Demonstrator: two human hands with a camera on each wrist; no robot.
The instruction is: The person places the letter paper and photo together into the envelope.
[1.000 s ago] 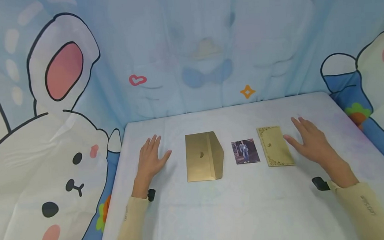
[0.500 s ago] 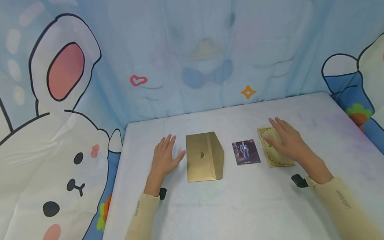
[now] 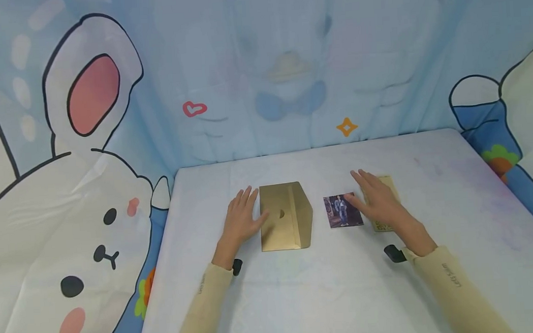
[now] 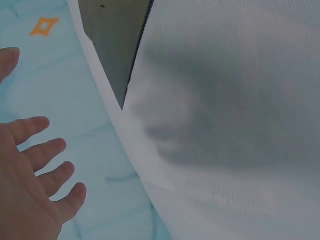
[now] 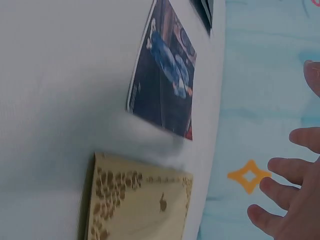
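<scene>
Head view: a person's left hand (image 3: 242, 217), fingers spread and holding nothing, hovers at the left edge of a gold envelope (image 3: 280, 229); the right hand (image 3: 379, 200), also spread and gripping nothing, hangs above a patterned gold card (image 3: 390, 183), hiding much of it. All lie flat on a white-covered bench (image 3: 293, 302), a small photo (image 3: 339, 214) between envelope and card. A low sweep could knock the pieces askew; thin edges may defy fingertips, and a hard pinch could crease the envelope's unfolded flap. Black wrist cameras (image 3: 394, 254) jut below both palms; a cartoon-printed backdrop (image 3: 223, 52) rises behind.
</scene>
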